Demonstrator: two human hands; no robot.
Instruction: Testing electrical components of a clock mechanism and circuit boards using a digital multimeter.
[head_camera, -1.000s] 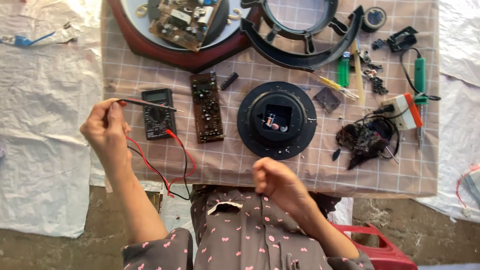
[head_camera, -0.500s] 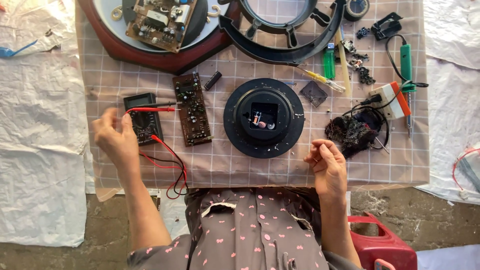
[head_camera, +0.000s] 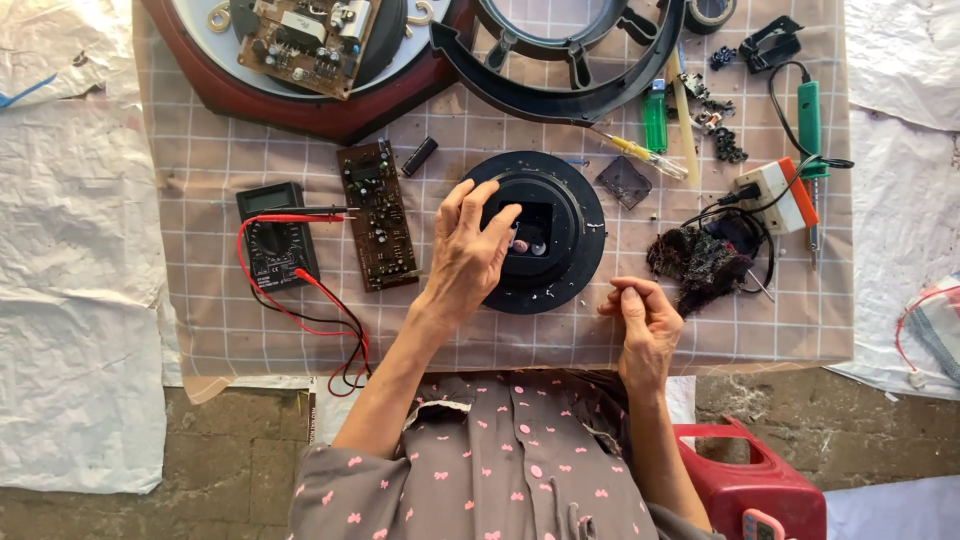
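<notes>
My left hand (head_camera: 468, 255) lies on the left part of a black round disc (head_camera: 575, 235) in the middle of the checked cloth (head_camera: 250, 340). Its fingers are spread, and their tips sit at the edge of the disc's square opening. My right hand (head_camera: 640, 315) rests near the table's front edge, just right of the disc, with its fingers curled in; nothing shows in it. A brown circuit board (head_camera: 378, 215) lies left of the disc. Beside the board is a black multimeter (head_camera: 272, 240) with red and black leads (head_camera: 320, 300).
A dark tangled wad (head_camera: 695, 262) and a white and orange plug block (head_camera: 780, 195) lie to the right. Behind are a green soldering iron (head_camera: 808, 115), a green lighter (head_camera: 655, 120), a yellow screwdriver (head_camera: 640, 152), a black ring (head_camera: 570, 100) and a red-rimmed housing (head_camera: 300, 105). A red stool (head_camera: 760, 470) stands at lower right.
My left hand left the multimeter and its leads and moved right onto the black disc. My right hand went from in front of my body to the table edge right of the disc.
</notes>
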